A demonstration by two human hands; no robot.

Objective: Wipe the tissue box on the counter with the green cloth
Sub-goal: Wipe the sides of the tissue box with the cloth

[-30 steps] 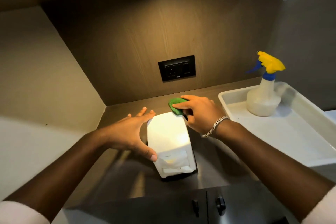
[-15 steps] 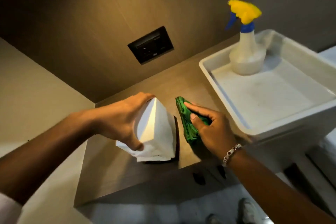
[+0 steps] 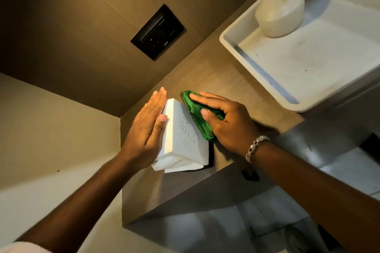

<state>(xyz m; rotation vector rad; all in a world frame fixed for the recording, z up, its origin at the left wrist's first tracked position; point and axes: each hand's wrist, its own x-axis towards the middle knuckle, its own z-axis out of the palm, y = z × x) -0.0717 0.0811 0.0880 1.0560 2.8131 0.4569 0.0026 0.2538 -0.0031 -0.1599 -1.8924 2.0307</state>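
A white tissue box [image 3: 183, 135] stands on the brown counter [image 3: 226, 80], with a tissue sticking out at its near end. My left hand [image 3: 148, 127] lies flat against the box's left side, fingers straight, thumb on the top edge. My right hand [image 3: 226, 123] presses a folded green cloth [image 3: 197, 117] against the box's right side. Dark specks show on the box's top face. The box's right side is hidden behind the cloth.
A white tray [image 3: 304, 53] sits on the counter at the right, holding a spray bottle [image 3: 279, 10] whose top is cut off by the frame. A black wall socket [image 3: 158, 32] is on the back panel. A side wall stands close on the left. The counter's front edge is just below the box.
The view has tilted and come closer. My left hand went from gripping the box's top to lying flat on its left side. The cloth now lies against the right side.
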